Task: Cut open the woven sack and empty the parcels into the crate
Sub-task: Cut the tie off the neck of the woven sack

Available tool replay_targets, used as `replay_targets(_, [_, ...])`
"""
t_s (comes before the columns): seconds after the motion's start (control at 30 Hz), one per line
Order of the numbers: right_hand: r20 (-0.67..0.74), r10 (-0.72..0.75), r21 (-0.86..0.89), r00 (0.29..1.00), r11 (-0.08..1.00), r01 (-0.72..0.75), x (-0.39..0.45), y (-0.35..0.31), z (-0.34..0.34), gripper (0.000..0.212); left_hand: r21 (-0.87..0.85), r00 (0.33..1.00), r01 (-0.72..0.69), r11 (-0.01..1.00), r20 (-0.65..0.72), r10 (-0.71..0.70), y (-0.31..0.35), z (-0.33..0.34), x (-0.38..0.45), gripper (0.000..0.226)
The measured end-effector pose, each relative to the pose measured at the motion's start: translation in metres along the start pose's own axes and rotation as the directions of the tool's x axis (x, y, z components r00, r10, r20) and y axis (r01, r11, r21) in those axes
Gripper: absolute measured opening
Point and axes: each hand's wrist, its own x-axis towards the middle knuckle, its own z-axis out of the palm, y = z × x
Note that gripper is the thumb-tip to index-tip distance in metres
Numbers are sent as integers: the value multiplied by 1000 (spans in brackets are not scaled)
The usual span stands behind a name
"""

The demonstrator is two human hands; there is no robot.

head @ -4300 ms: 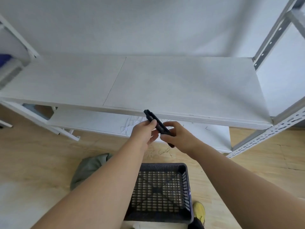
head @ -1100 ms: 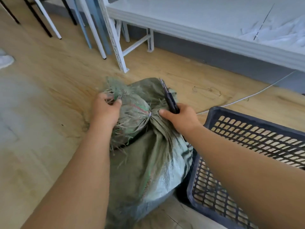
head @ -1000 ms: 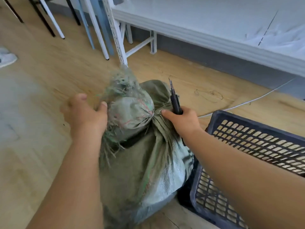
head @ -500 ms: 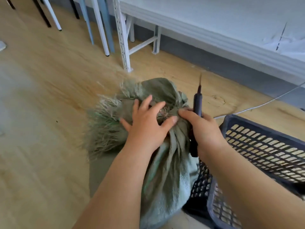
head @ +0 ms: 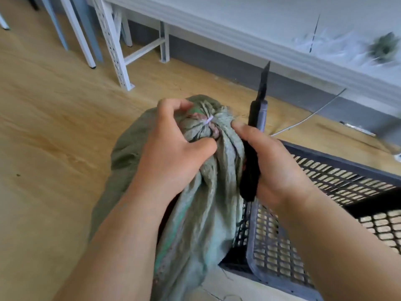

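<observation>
Two bare hands work at the gathered neck of one green woven sack (head: 201, 209), which stands on a pale wooden floor (head: 54, 131) with its right flank pressed against the near corner of one dark slotted plastic crate (head: 338, 177). The left hand (head: 173, 153) grips the bunched top of the sack, fingers curled over the knot and thumb hooked across the front, where a small pale tie (head: 208, 120) cinches the fabric. The right hand (head: 275, 168) is clamped around the black handle of a single utility knife (head: 257, 118), thumb pushed against the sack just beside the tie; the blade points up and away, clear of the fabric. The two hands sit close together, parted only by the puckered neck. The crate lies open-topped to the right, its near rim touching the sack; only part of it falls in view, and no parcels can be made out there. Open floor spreads to the left and beyond the sack, as far as three or so white and grey metal rack legs (head: 112, 44) at upper left. A low white shelf (head: 271, 25) runs along the back, its front edge near the knife tip in this view. One thin pale cable (head: 310, 116) trails across the floor behind the crate, and a blurred greenish tuft (head: 384, 47), possibly frayed sack fibre, sits on the shelf at far right.
</observation>
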Motion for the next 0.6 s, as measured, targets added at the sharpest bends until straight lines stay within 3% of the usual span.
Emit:
replay_targets(0.13, [-91,-22,-226,996,974,1,-4,-18,7,24,16,989,96,995,112,-97,-3,-8,-5,43])
replay_targets(0.23, [-175,-172,-458,969,886,75,4,-18,18,17,145,993,111,983,33,-117,-15,-7,-9,36])
replay_targets(0.33, [25,-340,-524,940,796,302,3,-31,35,14,200,998,47,979,-42,-39,-9,-15,-16,35])
replay_targets(0.43, [291,-232,-575,928,733,364,-4,-42,36,23,149,998,58,987,-45,-52,0,-14,-24,40])
replay_targets(0.6, [341,-89,-562,936,779,279,-30,-42,-24,49,131,996,19,991,85,-31,10,11,-33,36])
